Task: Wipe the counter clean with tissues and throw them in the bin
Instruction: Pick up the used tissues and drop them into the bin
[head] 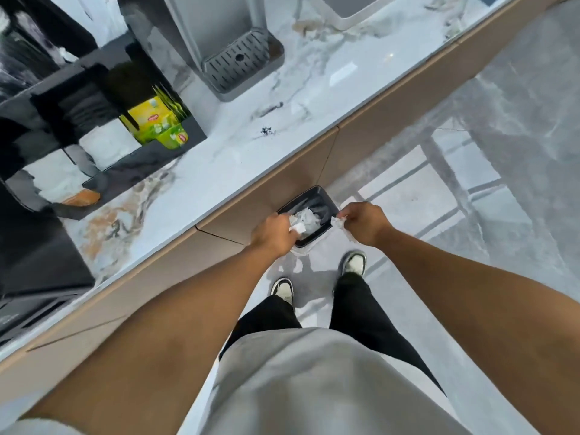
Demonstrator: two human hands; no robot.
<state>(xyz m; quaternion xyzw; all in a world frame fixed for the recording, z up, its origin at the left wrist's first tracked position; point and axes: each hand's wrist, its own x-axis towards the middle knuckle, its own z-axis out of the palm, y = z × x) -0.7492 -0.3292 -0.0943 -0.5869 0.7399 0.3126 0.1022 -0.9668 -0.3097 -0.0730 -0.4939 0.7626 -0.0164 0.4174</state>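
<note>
Tissues, crumpled and white [303, 218], lie in our small black floor bin [326, 199]; our left hand [276, 233] grips one at 9 o'clock, our right hand [364, 221] pinches the clear liner [340, 221] at 3 o'clock. Dark crumbs [267, 131] dot the marble tabletop [219, 158].

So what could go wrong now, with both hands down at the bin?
1. The left hand holds a tissue right at the rim of the small bin; dropped carelessly, it might land on the floor instead.
2. The right hand pinches the thin liner at the rim; a hard tug might pull it loose.
3. Dark crumbs remain on the counter, so wiping may not be finished.
</note>
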